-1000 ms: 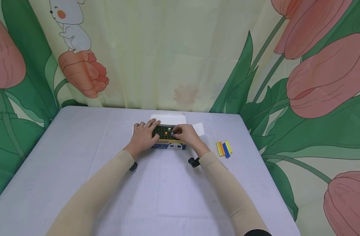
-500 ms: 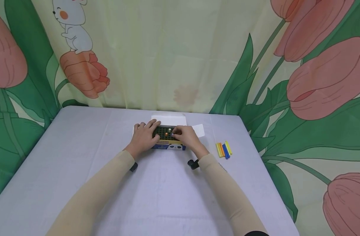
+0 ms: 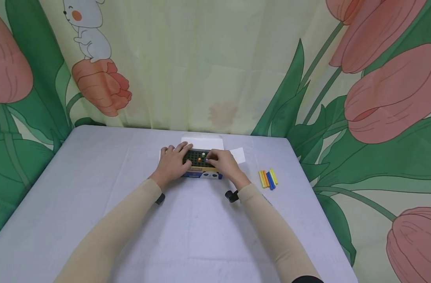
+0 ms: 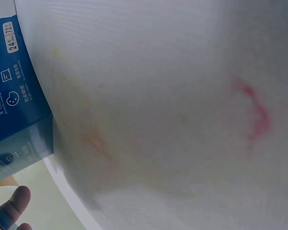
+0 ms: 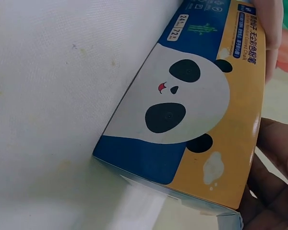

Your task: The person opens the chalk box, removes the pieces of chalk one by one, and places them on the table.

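A blue and yellow chalk box [image 3: 202,175] with a panda face stands open at the far middle of the table, its side filling much of the right wrist view. Its dark insert [image 3: 193,155] has rows of holes, with an orange chalk [image 3: 199,160] and a white chalk [image 3: 203,155] standing in it. My left hand [image 3: 173,162] holds the box's left end, thumb toward the front and fingers spread toward the back. Over the right part of the insert, my right hand [image 3: 225,162] pinches a chalk stick of bluish purple, mostly hidden by the fingertips.
Several yellow, orange and blue chalk sticks [image 3: 268,179] lie on the table to the right. The box's white lid flap [image 3: 202,142] is folded back, and a side flap [image 3: 238,155] sticks out right. A patterned curtain [image 3: 201,78] hangs behind the table [image 3: 187,236].
Almost nothing differs. The right fingertips have lowered slightly at the insert, and less of the purplish chalk shows. The left hand stays on the box.
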Available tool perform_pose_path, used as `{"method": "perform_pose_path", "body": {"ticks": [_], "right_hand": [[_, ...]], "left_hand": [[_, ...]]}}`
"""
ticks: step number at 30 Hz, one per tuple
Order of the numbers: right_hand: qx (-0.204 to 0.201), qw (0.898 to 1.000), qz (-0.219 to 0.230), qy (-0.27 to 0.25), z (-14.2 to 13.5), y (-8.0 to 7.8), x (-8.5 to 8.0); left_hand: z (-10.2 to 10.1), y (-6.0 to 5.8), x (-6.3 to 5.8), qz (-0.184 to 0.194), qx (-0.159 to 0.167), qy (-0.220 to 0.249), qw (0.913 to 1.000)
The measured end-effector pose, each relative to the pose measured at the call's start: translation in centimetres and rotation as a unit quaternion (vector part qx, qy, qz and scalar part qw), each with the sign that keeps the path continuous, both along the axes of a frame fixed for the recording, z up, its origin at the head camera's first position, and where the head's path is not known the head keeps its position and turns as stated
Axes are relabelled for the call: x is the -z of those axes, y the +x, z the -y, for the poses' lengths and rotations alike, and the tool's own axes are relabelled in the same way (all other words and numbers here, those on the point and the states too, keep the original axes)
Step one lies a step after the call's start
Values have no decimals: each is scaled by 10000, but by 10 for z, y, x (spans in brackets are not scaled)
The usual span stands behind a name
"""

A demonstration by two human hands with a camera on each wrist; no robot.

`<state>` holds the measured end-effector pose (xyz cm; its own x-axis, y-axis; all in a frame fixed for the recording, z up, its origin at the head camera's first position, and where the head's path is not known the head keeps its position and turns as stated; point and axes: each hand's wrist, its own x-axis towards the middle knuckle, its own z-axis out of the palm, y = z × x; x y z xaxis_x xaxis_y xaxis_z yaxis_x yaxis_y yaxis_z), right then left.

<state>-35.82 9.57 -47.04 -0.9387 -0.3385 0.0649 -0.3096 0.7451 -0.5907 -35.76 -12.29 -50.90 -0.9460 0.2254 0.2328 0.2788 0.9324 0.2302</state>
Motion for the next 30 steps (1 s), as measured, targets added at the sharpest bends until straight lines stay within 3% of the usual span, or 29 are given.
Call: {"method": "perform_pose_path", "body": {"ticks": [30], "right_hand": [[-125, 9998, -145, 24, -4, -6, 1]], "left_hand": [[0, -2, 1, -83, -33, 66, 9999]]}}
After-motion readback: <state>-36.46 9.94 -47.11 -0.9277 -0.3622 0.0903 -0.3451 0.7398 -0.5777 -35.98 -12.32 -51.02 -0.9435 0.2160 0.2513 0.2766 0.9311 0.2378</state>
